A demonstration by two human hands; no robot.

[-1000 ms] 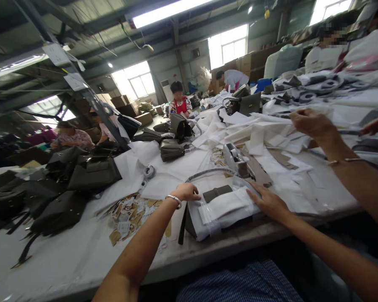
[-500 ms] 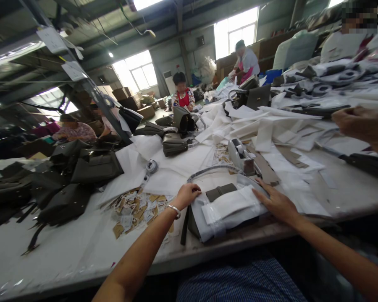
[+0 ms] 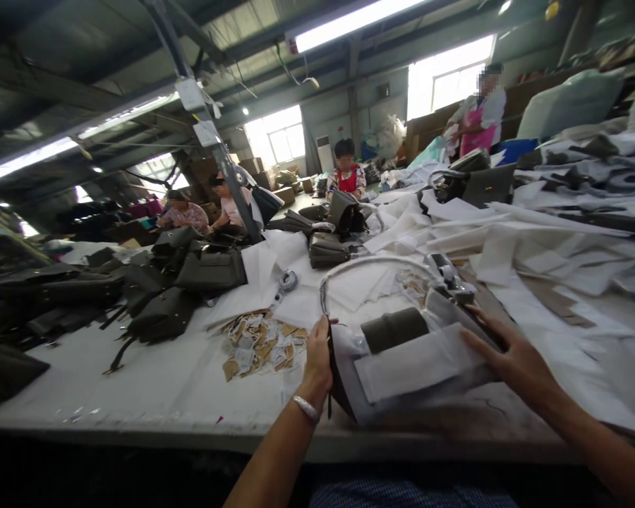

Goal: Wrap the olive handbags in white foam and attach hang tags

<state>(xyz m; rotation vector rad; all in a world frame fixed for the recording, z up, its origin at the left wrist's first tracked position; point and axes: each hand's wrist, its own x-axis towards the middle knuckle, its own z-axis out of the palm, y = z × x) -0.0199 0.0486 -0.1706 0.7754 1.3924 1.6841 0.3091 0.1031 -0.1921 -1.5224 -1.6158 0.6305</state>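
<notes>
A dark olive handbag [image 3: 394, 330], partly covered with clear film and a white paper sheet [image 3: 418, 365], tilts at the table's front edge. Its wrapped handle [image 3: 367, 261] arches up behind it. My left hand [image 3: 317, 360], with a silver bangle at the wrist, grips the bag's left side. On the opposite side my right hand [image 3: 516, 360] holds the bag, thumb over the front and fingers round the side. The bag's underside and back are hidden. Just behind the bag stands a tape dispenser [image 3: 449, 274].
Loose tags with strings [image 3: 264, 346] lie left of the bag, beside a tape roll [image 3: 286, 281]. Several dark bags [image 3: 164, 314] are piled at the left. White paper sheets [image 3: 508, 233] spread at the right. A metal post [image 3: 233, 183] rises behind; co-workers sit and stand beyond.
The handbag has been lifted and tilted between my hands. My left hand has gone from its top corner to its left side. My view has swung left; another person's hand at right is gone.
</notes>
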